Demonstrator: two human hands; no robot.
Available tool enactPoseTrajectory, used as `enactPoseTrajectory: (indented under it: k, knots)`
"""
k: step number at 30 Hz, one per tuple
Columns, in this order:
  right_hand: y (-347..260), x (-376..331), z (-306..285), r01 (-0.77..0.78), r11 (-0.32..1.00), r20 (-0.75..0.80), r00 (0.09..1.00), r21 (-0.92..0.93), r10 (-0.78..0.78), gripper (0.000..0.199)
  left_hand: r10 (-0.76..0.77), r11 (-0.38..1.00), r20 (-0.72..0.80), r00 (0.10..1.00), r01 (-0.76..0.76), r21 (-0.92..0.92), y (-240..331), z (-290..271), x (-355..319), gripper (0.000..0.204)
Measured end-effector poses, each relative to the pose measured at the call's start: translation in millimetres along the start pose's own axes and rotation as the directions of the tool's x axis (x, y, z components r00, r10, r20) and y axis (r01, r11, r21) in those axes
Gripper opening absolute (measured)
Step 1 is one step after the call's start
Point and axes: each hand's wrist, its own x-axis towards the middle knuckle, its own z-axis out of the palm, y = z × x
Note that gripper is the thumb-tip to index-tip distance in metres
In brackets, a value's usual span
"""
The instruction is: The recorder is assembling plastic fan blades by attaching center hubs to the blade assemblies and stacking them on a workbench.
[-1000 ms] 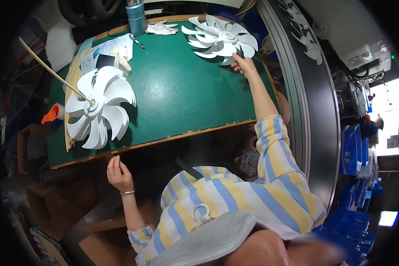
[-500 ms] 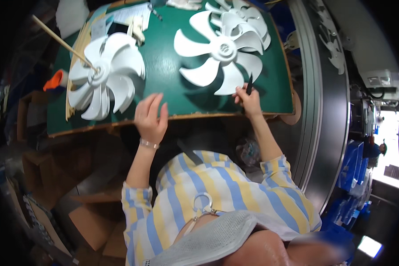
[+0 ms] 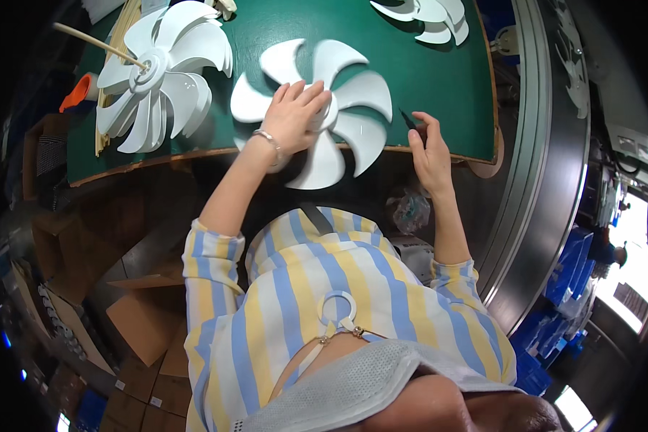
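A white plastic fan blade wheel [image 3: 353,101] lies on the green table mat [image 3: 439,79], its near blade hanging over the front edge. My left hand [image 3: 295,115] rests on its hub with fingers spread, a bracelet on the wrist. My right hand [image 3: 428,147] sits at the table's front edge to the right of the wheel, fingers closed on a small dark blade-like tool [image 3: 408,120].
A stack of white fan wheels [image 3: 158,72] sits on a wooden stick [image 3: 93,45] at the left. More white wheels [image 3: 428,16] lie at the far right of the mat. A metal conveyor rail [image 3: 554,165] runs on the right. Cardboard boxes [image 3: 144,324] stand below left.
The fan wheel has been drawn toward the front edge. My left hand moved from the table edge onto its hub. My right hand stays at the front edge with the tool.
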Motion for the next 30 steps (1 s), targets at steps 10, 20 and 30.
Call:
enactPoseTrajectory:
  k: [10, 20, 30]
  knots:
    - [-14, 18, 44, 0.295, 0.955, 0.039, 0.955, -0.021, -0.294, 0.027, -0.183, 0.982, -0.382, 0.906, 0.189, -0.023, 14, 14, -7, 0.082]
    - [-22, 15, 57, 0.3, 0.952, 0.124, 0.948, -0.054, -0.292, 0.028, -0.179, 0.983, -0.274, 0.945, 0.157, -0.1, 5, 17, -3, 0.076]
    - [-21, 10, 54, 0.327, 0.941, 0.167, 0.936, -0.083, -0.311, 0.027, -0.096, 0.995, -0.312, 0.945, 0.082, -0.059, 13, 12, -8, 0.089]
